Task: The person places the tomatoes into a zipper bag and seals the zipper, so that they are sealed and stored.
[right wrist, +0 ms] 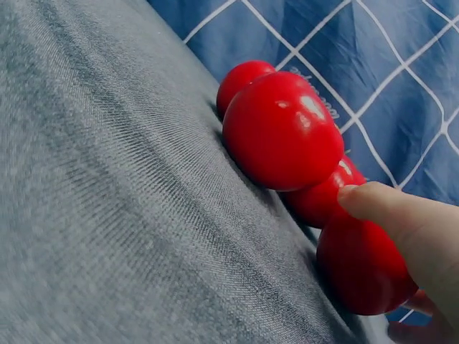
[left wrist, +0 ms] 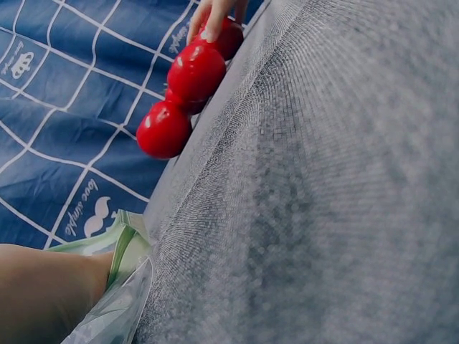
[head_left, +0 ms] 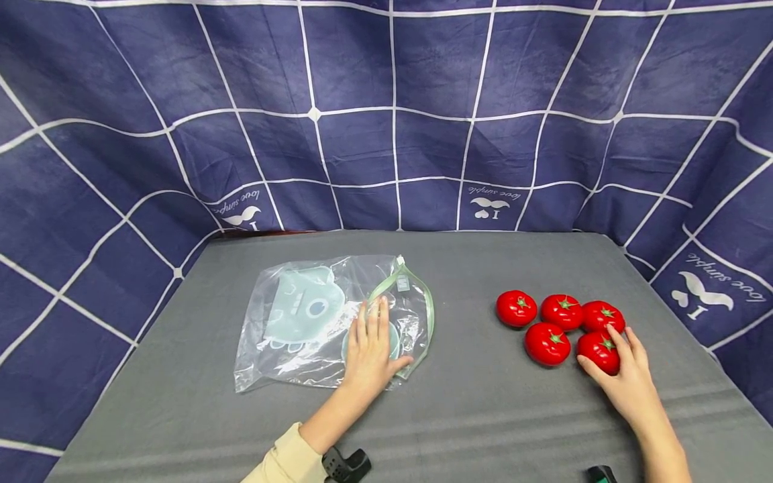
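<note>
A clear zip bag (head_left: pixel 241 362) with a green zip edge and a pale monster print lies flat on the table. My left hand (head_left: pixel 368 352) rests on it near the zip end, fingers straight. Several glossy red tomatoes (head_left: pixel 546 343) with green star-shaped tops sit close together at the right. With thumb and fingers on either side, my right hand (head_left: pixel 628 386) grips the nearest right tomato (head_left: pixel 598 352), which still sits on the table. In the right wrist view the thumb (right wrist: pixel 380 204) lies against that tomato (right wrist: pixel 366 269); the other fingers are mostly hidden.
The grey cloth-covered table (head_left: pixel 471 416) runs back to a blue curtain (head_left: pixel 435 147) with white grid lines, which also hangs at both sides. A black wrist strap (head_left: pixel 347 465) is on my left wrist. A dark device (head_left: pixel 600 474) shows beside my right forearm.
</note>
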### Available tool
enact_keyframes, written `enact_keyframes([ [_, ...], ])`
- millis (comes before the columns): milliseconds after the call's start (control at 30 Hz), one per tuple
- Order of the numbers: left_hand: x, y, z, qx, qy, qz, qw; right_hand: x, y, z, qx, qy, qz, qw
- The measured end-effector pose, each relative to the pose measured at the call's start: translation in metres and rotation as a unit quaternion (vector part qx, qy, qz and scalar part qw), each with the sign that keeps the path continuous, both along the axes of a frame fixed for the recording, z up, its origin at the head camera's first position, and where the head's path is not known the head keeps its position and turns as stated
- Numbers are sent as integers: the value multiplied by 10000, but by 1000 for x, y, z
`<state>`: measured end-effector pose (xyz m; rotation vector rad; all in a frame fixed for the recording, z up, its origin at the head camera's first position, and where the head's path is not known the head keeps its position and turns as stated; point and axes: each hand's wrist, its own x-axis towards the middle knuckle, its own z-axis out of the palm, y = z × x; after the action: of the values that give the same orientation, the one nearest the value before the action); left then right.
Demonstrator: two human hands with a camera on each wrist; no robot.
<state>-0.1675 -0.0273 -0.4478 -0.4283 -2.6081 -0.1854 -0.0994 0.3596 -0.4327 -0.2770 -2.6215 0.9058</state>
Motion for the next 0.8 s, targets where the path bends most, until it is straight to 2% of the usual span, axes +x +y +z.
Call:
enact_keyframes([
  [333,1,0,1,60,-111,5,9999,0,-3,-1,202,-64,48,9998],
  [633,0,0,0,20,-52,30,10000,2,-8,4,616,-96,-216,9978],
  [800,1,0,1,131,-95,1,9999,3,-12,7,639,-170,-341,9972],
])
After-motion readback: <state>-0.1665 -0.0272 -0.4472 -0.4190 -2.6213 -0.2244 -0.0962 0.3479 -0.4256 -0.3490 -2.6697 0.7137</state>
